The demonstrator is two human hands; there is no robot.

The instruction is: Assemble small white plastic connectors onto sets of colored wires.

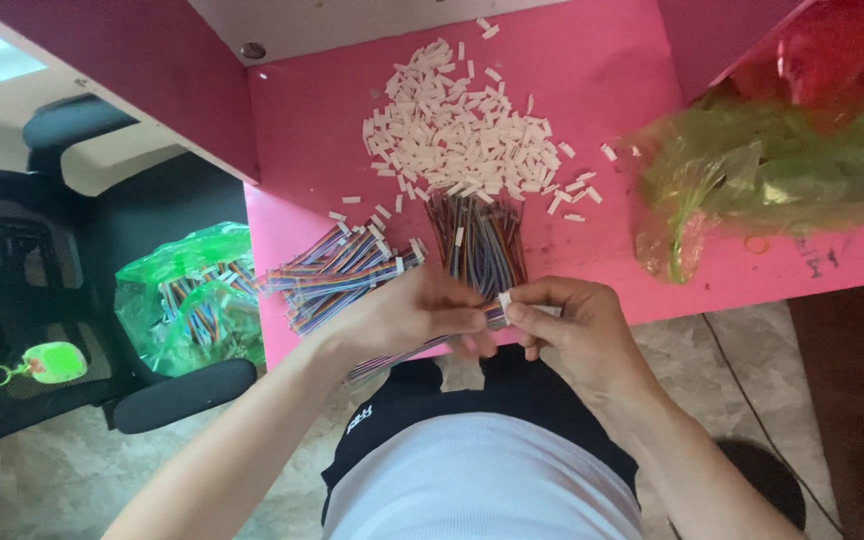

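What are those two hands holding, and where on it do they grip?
A flat multicoloured ribbon cable. The left hand pinches it just behind its end; the right hand pinches the small white connector at the tip.

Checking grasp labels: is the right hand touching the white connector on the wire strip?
Touching. The head view shows the right hand pinching the white connector at the end of the wire strip, with no gap visible.

Single head-worn view, looking steeply down from above, close over pink table edge and wearer's lap; floor and black chair at left. No second view.
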